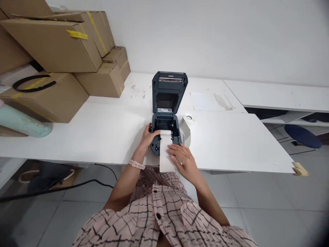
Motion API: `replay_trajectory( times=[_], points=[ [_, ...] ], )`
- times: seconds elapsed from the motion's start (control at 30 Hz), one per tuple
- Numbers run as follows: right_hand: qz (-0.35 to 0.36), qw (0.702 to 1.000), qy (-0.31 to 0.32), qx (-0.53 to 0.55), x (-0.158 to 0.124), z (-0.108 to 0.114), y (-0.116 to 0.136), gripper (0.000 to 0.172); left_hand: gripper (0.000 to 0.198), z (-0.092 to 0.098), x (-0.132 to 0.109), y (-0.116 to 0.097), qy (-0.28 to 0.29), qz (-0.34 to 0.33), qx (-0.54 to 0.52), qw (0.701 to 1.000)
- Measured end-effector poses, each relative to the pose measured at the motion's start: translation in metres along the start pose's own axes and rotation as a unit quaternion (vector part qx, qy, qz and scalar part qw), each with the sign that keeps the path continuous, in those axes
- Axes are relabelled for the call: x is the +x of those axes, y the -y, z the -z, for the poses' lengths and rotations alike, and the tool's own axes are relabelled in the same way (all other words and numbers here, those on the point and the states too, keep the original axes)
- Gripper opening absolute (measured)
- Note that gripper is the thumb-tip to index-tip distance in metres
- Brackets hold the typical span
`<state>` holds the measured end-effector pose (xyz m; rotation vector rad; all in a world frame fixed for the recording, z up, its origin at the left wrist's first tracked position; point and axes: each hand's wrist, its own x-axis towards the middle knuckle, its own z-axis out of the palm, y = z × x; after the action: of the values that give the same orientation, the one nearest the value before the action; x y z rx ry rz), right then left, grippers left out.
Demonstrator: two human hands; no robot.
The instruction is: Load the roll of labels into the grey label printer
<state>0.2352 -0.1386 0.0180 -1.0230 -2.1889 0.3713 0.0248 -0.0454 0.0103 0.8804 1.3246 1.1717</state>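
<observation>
A dark grey label printer (165, 92) stands at the table's front with its lid raised. A white label strip (166, 156) comes out of its open body and hangs past the table's front edge. My left hand (148, 138) holds the printer's left side, its thumb reaching inside to the strip near the roll. The fingers of my right hand (182, 157) are stretched out and lie on the strip's right edge and the printer's front right corner. Part of the paper roll is hidden inside the printer.
Cardboard boxes (59, 44) are stacked at the left, with a black headband (34, 84) and a pale green bottle (25, 120) near them. Crumpled white backing paper (185, 132) lies right of the printer on the white table (231, 144). A blue stool (302, 136) stands at the right.
</observation>
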Motion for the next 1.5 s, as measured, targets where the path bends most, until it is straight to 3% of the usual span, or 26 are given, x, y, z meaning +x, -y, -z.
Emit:
replay_trajectory(
  times=[0.17, 0.3, 0.43, 0.57, 0.67, 0.77, 0.9, 1.0, 1.1, 1.17, 1.3, 1.4, 1.5],
  points=[
    [-0.019, 0.998, -0.003, 0.052, -0.001, 0.004, 0.003, 0.023, 0.079, 0.001, -0.01, 0.002, -0.006, -0.001, -0.004, 1.0],
    [-0.054, 0.987, -0.052, 0.145, 0.021, 0.032, -0.002, 0.033, 0.088, 0.001, -0.047, 0.022, 0.015, -0.019, 0.0, 1.0],
    [-0.044, 0.974, -0.175, 0.135, 0.107, 0.067, -0.036, 0.063, 0.104, -0.002, -0.089, 0.043, 0.007, -0.045, 0.012, 0.999],
    [-0.084, 0.962, -0.175, 0.193, 0.221, 0.075, -0.082, 0.081, 0.111, -0.003, -0.103, 0.049, 0.007, -0.06, 0.039, 0.997],
    [-0.138, 0.947, -0.146, 0.25, 0.261, 0.07, -0.092, 0.087, 0.113, -0.001, -0.101, 0.051, 0.016, -0.062, 0.043, 0.997],
    [-0.098, 0.951, -0.165, 0.244, 0.235, 0.065, -0.072, 0.08, 0.111, 0.003, -0.098, 0.055, 0.022, -0.06, 0.053, 0.997],
    [-0.063, 0.954, -0.208, 0.205, 0.141, 0.053, -0.028, 0.061, 0.111, 0.013, -0.098, 0.058, 0.033, -0.061, 0.063, 0.996],
    [-0.071, 0.957, -0.219, 0.178, 0.078, 0.031, -0.006, 0.035, 0.109, 0.021, -0.095, 0.05, -0.012, -0.088, 0.06, 0.994],
    [-0.124, 0.953, -0.197, 0.192, 0.041, 0.006, -0.001, 0.022, 0.096, 0.025, -0.088, 0.032, -0.06, -0.15, 0.055, 0.985],
    [-0.195, 0.928, -0.197, 0.247, 0.029, -0.008, -0.006, 0.038, 0.093, 0.022, -0.08, 0.02, -0.062, -0.143, 0.067, 0.986],
    [-0.336, 0.853, -0.164, 0.363, 0.02, -0.025, -0.019, 0.091, 0.091, 0.011, -0.067, 0.01, -0.005, -0.043, 0.05, 0.998],
    [-0.372, 0.82, -0.12, 0.418, 0.017, -0.03, -0.024, 0.099, 0.081, 0.006, -0.063, 0.014, 0.053, -0.031, 0.021, 0.998],
    [-0.367, 0.821, -0.125, 0.419, 0.014, -0.032, -0.027, 0.1, 0.076, 0.007, -0.059, 0.019, 0.046, -0.05, 0.027, 0.997]
  ],
)
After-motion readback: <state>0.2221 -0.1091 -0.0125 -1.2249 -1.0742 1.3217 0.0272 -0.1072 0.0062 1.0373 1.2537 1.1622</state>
